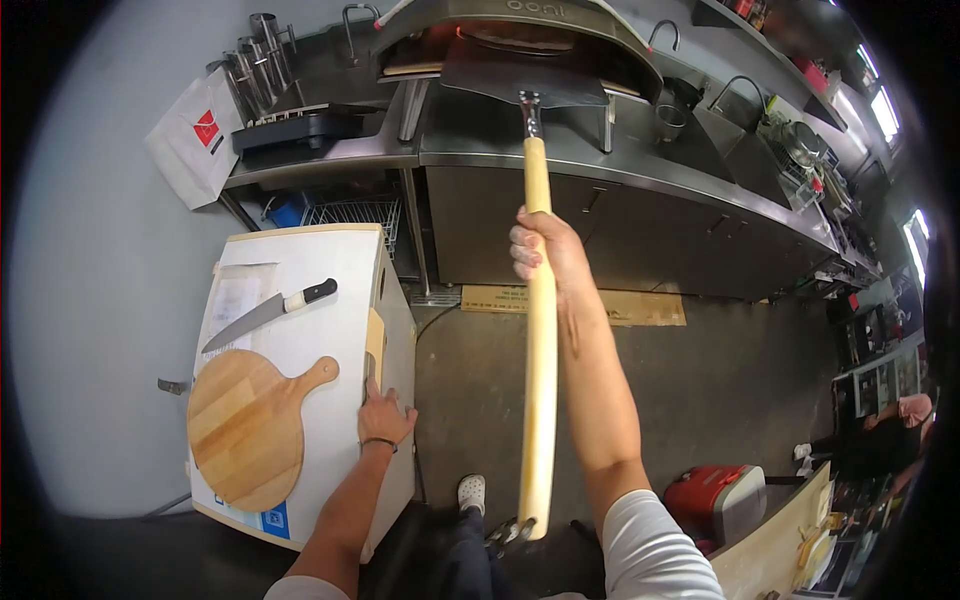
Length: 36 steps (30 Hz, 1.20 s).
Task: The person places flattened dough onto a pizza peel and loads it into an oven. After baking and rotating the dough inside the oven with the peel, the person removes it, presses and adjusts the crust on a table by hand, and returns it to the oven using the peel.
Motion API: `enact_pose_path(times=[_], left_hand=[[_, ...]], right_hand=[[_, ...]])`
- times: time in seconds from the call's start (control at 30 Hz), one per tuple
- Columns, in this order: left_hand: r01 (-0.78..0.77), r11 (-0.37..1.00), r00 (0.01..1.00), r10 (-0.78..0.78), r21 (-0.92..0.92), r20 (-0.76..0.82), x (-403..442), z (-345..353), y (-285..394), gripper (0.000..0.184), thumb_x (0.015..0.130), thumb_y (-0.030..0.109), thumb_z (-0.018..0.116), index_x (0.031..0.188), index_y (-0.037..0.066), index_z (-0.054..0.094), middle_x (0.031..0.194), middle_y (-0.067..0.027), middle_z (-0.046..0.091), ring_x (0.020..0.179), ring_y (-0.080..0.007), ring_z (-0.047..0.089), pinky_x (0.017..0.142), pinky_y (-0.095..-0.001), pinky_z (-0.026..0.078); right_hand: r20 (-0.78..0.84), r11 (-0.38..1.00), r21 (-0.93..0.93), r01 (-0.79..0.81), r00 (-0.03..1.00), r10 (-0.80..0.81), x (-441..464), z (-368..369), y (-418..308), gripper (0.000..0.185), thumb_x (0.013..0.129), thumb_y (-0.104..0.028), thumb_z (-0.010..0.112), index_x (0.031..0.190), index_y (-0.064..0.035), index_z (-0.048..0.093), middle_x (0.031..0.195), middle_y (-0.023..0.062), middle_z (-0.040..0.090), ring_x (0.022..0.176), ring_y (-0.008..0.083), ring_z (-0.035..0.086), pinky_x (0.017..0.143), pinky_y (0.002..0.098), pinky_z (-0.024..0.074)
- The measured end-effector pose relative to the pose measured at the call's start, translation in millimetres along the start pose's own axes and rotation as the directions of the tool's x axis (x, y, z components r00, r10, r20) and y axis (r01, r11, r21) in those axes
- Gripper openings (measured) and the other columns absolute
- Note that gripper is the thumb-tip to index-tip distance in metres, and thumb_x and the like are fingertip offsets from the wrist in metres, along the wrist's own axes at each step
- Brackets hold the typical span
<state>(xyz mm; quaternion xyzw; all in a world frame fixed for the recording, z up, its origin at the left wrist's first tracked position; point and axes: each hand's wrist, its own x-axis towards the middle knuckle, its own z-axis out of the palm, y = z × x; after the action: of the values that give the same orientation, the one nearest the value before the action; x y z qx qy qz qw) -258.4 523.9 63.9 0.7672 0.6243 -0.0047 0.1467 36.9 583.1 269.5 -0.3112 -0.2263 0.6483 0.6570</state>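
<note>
My right hand (pixel 545 246) is wrapped round the long wooden handle of a pizza peel (pixel 538 400). The peel's metal blade lies at the mouth of an Ooni oven (pixel 540 12), partly inside it. Behind the blade, a round pizza-like shape (pixel 520 40) shows in the oven, with an orange glow to its left. My left hand (pixel 387 416) rests with fingers apart against the side edge of a white cabinet (pixel 340 420). On the cabinet top, near that hand, lie a round wooden board (pixel 248 430) with a handle and a large knife (pixel 262 318).
The oven stands on a steel counter (pixel 470 140). Left of it are a black tray-like appliance (pixel 300 130) and a white paper bag (pixel 192 140). Flat cardboard (pixel 500 298) lies on the floor. A red cooler (pixel 712 500) is at lower right; another person (pixel 890 440) is beyond.
</note>
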Motion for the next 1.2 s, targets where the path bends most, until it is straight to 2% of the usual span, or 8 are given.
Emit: enact_pose_path(times=[0.2,0.47,0.57,0.67,0.8,0.87,1.0,1.2], left_hand=[[0.012,1.000,1.000,-0.012,0.005,-0.013,-1,6,-2,0.033,0.071,0.032,0.062,0.092,0.007,0.064,0.113,-0.0162,0.042,0.079,-0.0310,0.061,0.073,-0.0406,0.052],[-0.024,1.000,0.998,0.025,0.014,-0.055,1,4,-2,0.037,0.071,0.033,0.061,0.098,0.007,0.064,0.118,-0.0165,0.041,0.082,-0.0306,0.062,0.076,-0.0401,0.052],[0.017,1.000,0.999,-0.017,-0.010,0.028,0,-4,1,0.041,0.071,0.034,0.062,0.103,0.007,0.064,0.122,-0.0180,0.040,0.084,-0.0311,0.062,0.078,-0.0394,0.051],[0.033,0.999,0.999,-0.033,0.017,0.024,0,0,-3,0.043,0.071,0.035,0.062,0.104,0.007,0.063,0.124,-0.0195,0.039,0.085,-0.0318,0.062,0.080,-0.0394,0.051],[0.025,1.000,0.999,-0.025,-0.008,0.043,0,-1,-1,0.042,0.071,0.034,0.062,0.104,0.007,0.063,0.128,-0.0210,0.037,0.086,-0.0318,0.062,0.081,-0.0394,0.051],[0.030,1.000,0.999,-0.030,0.000,0.038,-1,-2,-1,0.042,0.071,0.034,0.062,0.104,0.007,0.063,0.129,-0.0213,0.037,0.086,-0.0315,0.062,0.081,-0.0394,0.051],[0.026,1.000,0.999,-0.026,-0.005,0.031,-2,-6,2,0.041,0.071,0.033,0.063,0.103,0.007,0.064,0.128,-0.0209,0.036,0.087,-0.0314,0.062,0.081,-0.0393,0.050],[0.000,1.000,1.000,0.000,0.018,-0.023,-4,-1,1,0.035,0.071,0.031,0.064,0.096,0.007,0.065,0.118,-0.0169,0.041,0.083,-0.0320,0.061,0.079,-0.0408,0.051]], right_hand=[[-0.041,0.997,0.058,0.045,0.998,-0.042,7,53,-10,0.010,0.088,-0.011,0.050,0.088,-0.0044,0.042,0.058,0.0012,0.042,0.044,0.0109,0.040,0.039,0.0265,0.0353],[0.025,0.982,0.115,-0.147,0.989,0.145,-60,51,-49,0.015,0.091,-0.020,0.053,0.097,-0.0080,0.046,0.064,-0.0011,0.045,0.047,0.0075,0.041,0.041,0.0231,0.0362],[-0.048,0.984,0.036,-0.174,0.983,0.175,-102,44,-55,0.018,0.093,-0.022,0.051,0.103,-0.0080,0.047,0.065,-0.0017,0.045,0.046,0.0066,0.040,0.039,0.0224,0.0361],[-0.290,0.959,-0.136,-0.250,0.936,0.202,-154,32,-48,0.018,0.092,-0.022,0.051,0.104,-0.0089,0.049,0.064,-0.0027,0.044,0.043,0.0061,0.039,0.037,0.0215,0.0325],[-0.329,0.888,-0.238,-0.394,0.893,0.308,-230,-48,12,0.011,0.082,-0.002,0.052,0.092,-0.0054,0.050,0.055,0.0029,0.046,0.040,0.0131,0.045,0.037,0.0259,0.0400],[-0.421,0.855,-0.200,-0.479,0.830,0.366,-273,-86,65,0.013,0.078,0.003,0.054,0.089,-0.0043,0.051,0.067,0.0066,0.054,0.042,0.0133,0.047,0.038,0.0273,0.0420],[-0.533,0.766,-0.287,-0.575,0.760,0.371,-351,-127,184,0.014,0.075,0.005,0.055,0.085,-0.0020,0.049,0.063,0.0071,0.051,0.040,0.0134,0.046,0.033,0.0282,0.0375],[-0.531,0.673,-0.062,-0.737,0.596,0.603,-376,-182,257,0.010,0.079,-0.003,0.058,0.076,-0.0043,0.049,0.059,0.0029,0.047,0.041,0.0102,0.044,0.038,0.0257,0.0361]])
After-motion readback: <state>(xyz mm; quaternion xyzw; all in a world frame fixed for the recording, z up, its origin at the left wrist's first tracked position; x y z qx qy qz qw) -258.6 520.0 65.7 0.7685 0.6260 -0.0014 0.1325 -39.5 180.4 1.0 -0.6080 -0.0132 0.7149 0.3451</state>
